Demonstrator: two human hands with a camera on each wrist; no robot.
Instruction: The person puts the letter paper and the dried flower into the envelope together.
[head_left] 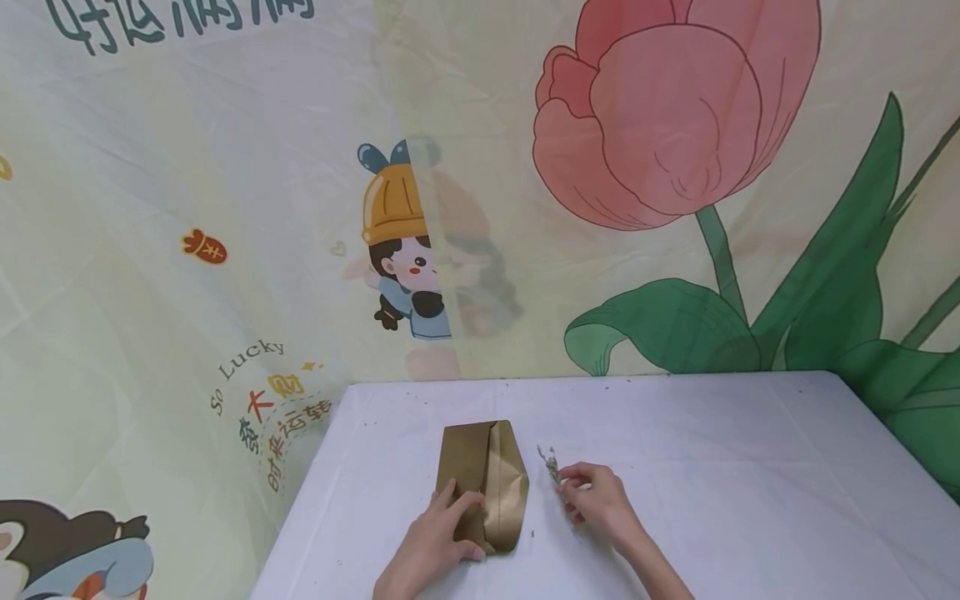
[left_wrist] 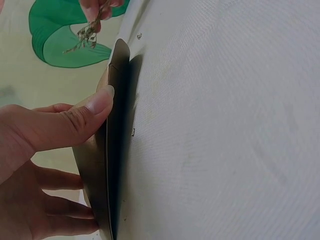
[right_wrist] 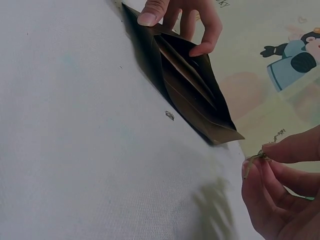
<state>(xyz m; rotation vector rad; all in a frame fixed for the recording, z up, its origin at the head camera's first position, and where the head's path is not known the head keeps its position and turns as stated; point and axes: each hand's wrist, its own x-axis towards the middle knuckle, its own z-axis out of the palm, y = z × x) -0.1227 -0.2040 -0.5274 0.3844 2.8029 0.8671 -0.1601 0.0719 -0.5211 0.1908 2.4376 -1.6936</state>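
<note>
A gold-brown paper envelope point(head_left: 462, 450) lies on the white table with its flap point(head_left: 510, 492) unfolded toward the right. My left hand point(head_left: 442, 533) holds it near the front edge, thumb at the edge and fingers spread over the face. The right wrist view shows the envelope's mouth point(right_wrist: 192, 85) gaping, with the left index fingertip at its rim. To the right of the envelope, my right hand point(head_left: 600, 504) pinches a small dried flower sprig point(head_left: 552, 465) between thumb and fingertips. Its thin stem point(right_wrist: 248, 167) pokes out below the pinch.
Tiny dried bits lie on the white tablecloth point(head_left: 750, 500), one fallen piece point(right_wrist: 169, 115) close beside the envelope's mouth. Behind the table's far edge hangs a printed cloth backdrop point(head_left: 480, 83) with a large pink tulip point(head_left: 675, 117) and cartoon figures.
</note>
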